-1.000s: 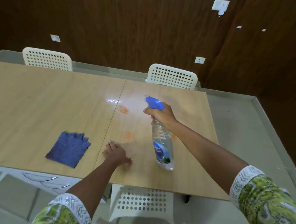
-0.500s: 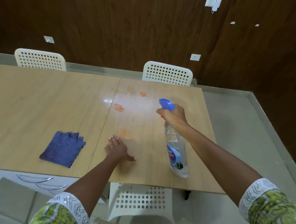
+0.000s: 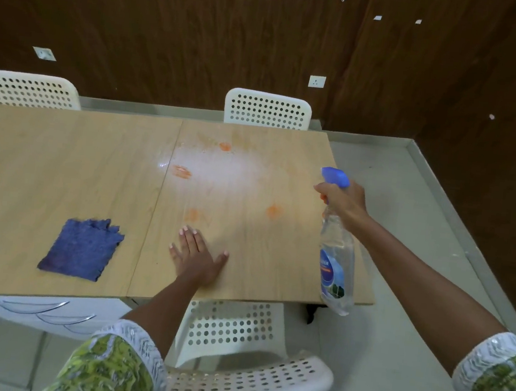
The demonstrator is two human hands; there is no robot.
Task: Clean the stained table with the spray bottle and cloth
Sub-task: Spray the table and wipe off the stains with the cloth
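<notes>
The wooden table carries several orange stains on its right half, with a wet sheen of spray around the far ones. My right hand grips the neck of a clear spray bottle with a blue trigger head, held in the air over the table's right edge, nozzle pointing left. My left hand rests flat on the table near the front edge, fingers spread. A blue cloth lies flat on the table to the left of that hand, apart from it.
Two white perforated chairs stand behind the table against a dark wood wall. Another white chair is tucked under the front edge, and one chair back is right below me. Grey floor lies to the right.
My right hand has carried the spray bottle to the right, from above the stains to the table's right edge. A wet patch now shows on the far stains. My left hand stays flat.
</notes>
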